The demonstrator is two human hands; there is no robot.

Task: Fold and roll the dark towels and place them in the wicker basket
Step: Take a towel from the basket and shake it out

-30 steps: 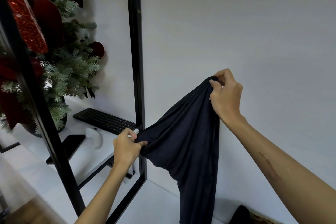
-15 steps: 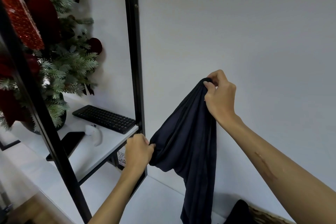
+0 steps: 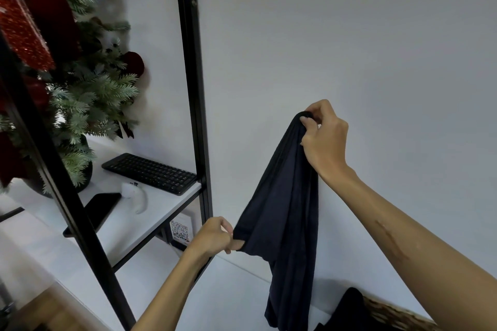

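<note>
A person holds a dark towel (image 3: 285, 212) up in front of a plain pale wall (image 3: 349, 48). The right hand (image 3: 324, 140) pinches one bunched corner high up; the left hand (image 3: 215, 235) grips an edge lower down, fingers curled round the cloth. The towel hangs between them in soft vertical folds, its tail dropping toward the bottom of the frame. The fabric looks navy, matte and slightly ribbed.

At the lower right corner sits the wicker basket (image 3: 398, 314), its woven brown rim only partly in view, with another dark cloth (image 3: 349, 309) just beside or partly inside it; which cannot be told.

A black metal shelf frame (image 3: 192, 88) stands to the left, its upright post just beside the left hand. On its white shelf (image 3: 161, 207) lie a flat black keyboard (image 3: 150, 173), a small white mouse (image 3: 135, 196) and a dark phone (image 3: 99, 209). A card with a square printed code (image 3: 180, 230) sits under the shelf edge, near the left hand. A decorated artificial fir tree (image 3: 80, 88), with frosted needles, dark red ornaments and glittery red ribbon (image 3: 21, 29), fills the upper left, in a dark pot.
</note>
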